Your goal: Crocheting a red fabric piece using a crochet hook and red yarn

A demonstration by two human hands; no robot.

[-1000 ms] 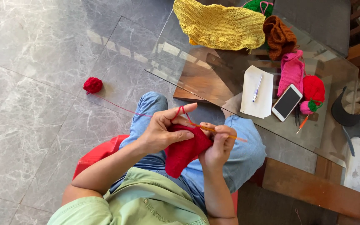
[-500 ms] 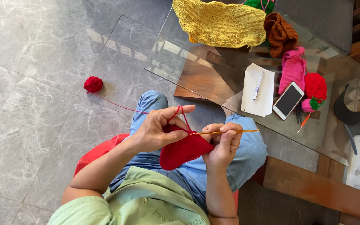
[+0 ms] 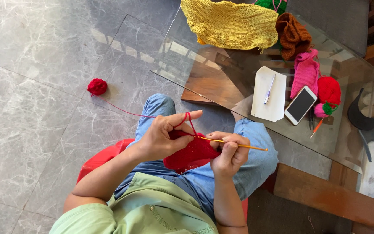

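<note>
- Since the earlier frame, the orange hook [image 3: 234, 144] has tilted slightly, its free end now pointing toward 3 o'clock; the hands sit in nearly the same place over the lap.
- Right hand [image 3: 230, 154]: fingers clenched around the orange hook, tip at the work's upper edge.
- Left hand [image 3: 163, 136]: fingers grasping the red crochet piece [image 3: 191, 156], index finger extended with the red yarn strand [image 3: 126, 112] looped over it.
- Red crochet piece: between both hands, above the blue-jeaned knees.
- Yarn strand runs toward 10 o'clock to the red yarn ball [image 3: 97, 86] on the marble floor [image 3: 31, 130].
- Glass table [image 3: 221, 82] at 1 o'clock carries a yellow knitted piece [image 3: 230, 24], white paper [image 3: 270, 93] and phone [image 3: 300, 105].
</note>
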